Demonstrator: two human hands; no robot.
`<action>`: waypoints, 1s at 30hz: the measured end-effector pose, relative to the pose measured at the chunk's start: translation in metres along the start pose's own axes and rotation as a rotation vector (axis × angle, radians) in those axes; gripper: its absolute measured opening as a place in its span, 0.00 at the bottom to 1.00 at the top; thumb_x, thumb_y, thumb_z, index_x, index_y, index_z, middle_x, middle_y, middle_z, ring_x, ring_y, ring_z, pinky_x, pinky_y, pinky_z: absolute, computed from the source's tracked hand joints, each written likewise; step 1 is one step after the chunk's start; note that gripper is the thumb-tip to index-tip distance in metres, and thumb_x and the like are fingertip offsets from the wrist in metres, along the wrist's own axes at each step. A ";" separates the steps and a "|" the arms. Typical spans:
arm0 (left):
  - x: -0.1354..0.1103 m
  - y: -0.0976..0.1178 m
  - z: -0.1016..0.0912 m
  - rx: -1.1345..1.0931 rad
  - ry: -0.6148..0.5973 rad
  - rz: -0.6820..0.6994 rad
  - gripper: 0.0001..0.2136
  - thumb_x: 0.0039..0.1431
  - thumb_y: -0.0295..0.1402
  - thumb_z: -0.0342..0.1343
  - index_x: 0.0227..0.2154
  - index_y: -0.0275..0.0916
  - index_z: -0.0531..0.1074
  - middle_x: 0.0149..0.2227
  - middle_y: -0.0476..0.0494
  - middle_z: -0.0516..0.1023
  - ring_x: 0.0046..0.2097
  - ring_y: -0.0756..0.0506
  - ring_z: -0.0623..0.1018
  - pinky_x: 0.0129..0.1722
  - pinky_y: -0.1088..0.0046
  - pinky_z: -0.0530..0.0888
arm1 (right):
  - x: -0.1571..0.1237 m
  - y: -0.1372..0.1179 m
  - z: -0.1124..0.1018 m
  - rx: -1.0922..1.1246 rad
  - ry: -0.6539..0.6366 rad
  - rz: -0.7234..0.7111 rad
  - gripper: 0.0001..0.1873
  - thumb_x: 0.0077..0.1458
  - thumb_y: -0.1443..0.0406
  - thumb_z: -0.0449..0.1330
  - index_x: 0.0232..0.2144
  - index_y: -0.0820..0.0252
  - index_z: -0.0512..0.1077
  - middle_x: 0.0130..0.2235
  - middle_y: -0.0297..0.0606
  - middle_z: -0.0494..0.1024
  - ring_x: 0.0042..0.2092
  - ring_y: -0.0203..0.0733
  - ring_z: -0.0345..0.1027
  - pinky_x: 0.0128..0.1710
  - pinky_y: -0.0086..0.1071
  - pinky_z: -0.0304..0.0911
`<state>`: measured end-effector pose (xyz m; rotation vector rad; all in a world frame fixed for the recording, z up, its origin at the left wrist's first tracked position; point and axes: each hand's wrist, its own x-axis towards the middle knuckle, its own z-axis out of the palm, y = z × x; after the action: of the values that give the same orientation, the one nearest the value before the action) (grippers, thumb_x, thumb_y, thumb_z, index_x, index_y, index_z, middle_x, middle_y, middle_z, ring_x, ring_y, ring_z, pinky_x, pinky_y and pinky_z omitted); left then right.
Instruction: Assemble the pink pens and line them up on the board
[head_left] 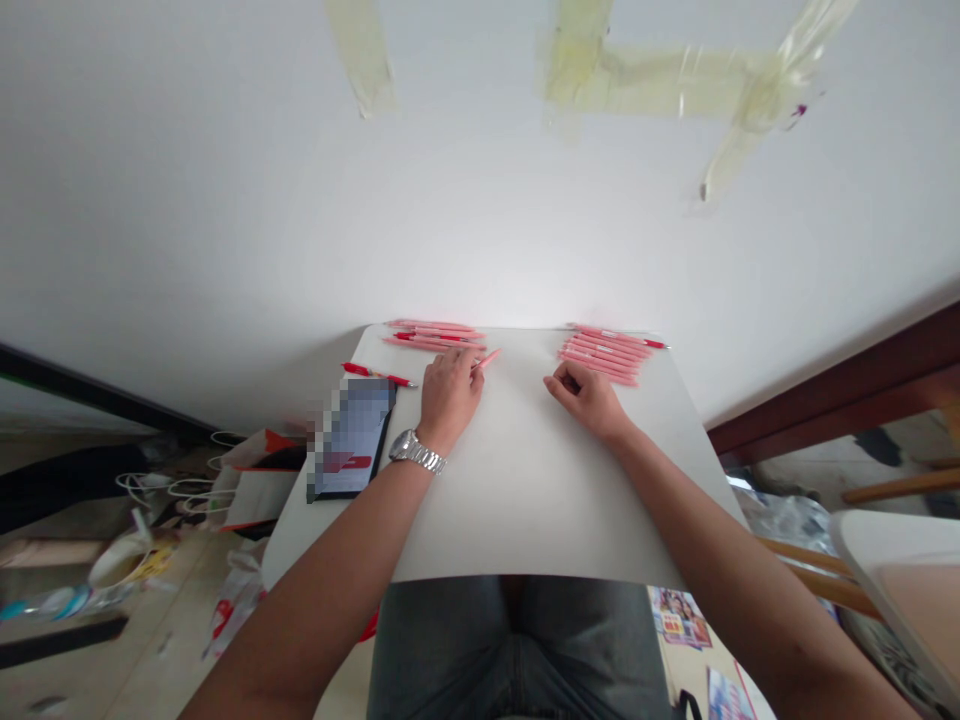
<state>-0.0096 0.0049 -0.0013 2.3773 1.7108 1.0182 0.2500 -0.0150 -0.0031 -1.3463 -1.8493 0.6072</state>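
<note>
White surface [525, 480] is filling mid-frame. Left hand [450, 392] is pinching a pink pen [489, 358]. Right hand [589, 397] is resting curled closed, nothing visible inside, below a pen pile [604, 355].

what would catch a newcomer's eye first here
Two piles of pink pens lie along the white table's far edge: the left pile and the right pile. The left hand holds one pink pen by the left pile, and the right hand rests curled before the right pile.

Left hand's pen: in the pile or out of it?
Out. The left hand holds the pink pen beside the left pile, not in it; its end pokes out past the fingers.
</note>
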 end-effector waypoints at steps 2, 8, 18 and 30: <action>0.000 0.000 0.002 -0.093 0.020 0.004 0.13 0.67 0.25 0.55 0.51 0.42 0.75 0.51 0.38 0.80 0.46 0.39 0.78 0.53 0.57 0.74 | 0.000 0.000 0.000 0.000 0.002 -0.005 0.16 0.64 0.53 0.60 0.29 0.56 0.67 0.25 0.29 0.64 0.27 0.36 0.54 0.29 0.32 0.50; 0.001 0.007 0.007 -0.538 0.014 -0.068 0.11 0.71 0.36 0.55 0.50 0.40 0.76 0.52 0.39 0.80 0.43 0.44 0.79 0.45 0.66 0.76 | 0.000 0.000 0.001 -0.004 0.006 -0.006 0.17 0.64 0.53 0.60 0.29 0.56 0.67 0.25 0.30 0.65 0.28 0.36 0.55 0.29 0.32 0.51; -0.002 0.023 0.003 -1.048 -0.094 -0.282 0.15 0.65 0.43 0.63 0.47 0.39 0.76 0.45 0.42 0.80 0.38 0.47 0.81 0.40 0.70 0.78 | -0.002 -0.006 0.002 0.091 -0.017 -0.035 0.17 0.67 0.52 0.60 0.31 0.57 0.68 0.28 0.31 0.68 0.29 0.36 0.57 0.31 0.33 0.53; -0.004 0.032 0.003 -1.297 -0.126 -0.272 0.13 0.62 0.41 0.67 0.39 0.37 0.75 0.40 0.44 0.81 0.45 0.46 0.80 0.51 0.65 0.78 | -0.008 -0.027 0.004 0.250 -0.144 -0.068 0.16 0.69 0.51 0.60 0.45 0.56 0.77 0.40 0.39 0.83 0.36 0.41 0.73 0.37 0.34 0.66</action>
<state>0.0178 -0.0104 0.0073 1.2783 0.7852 1.2844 0.2329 -0.0311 0.0120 -1.0964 -1.8534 0.8873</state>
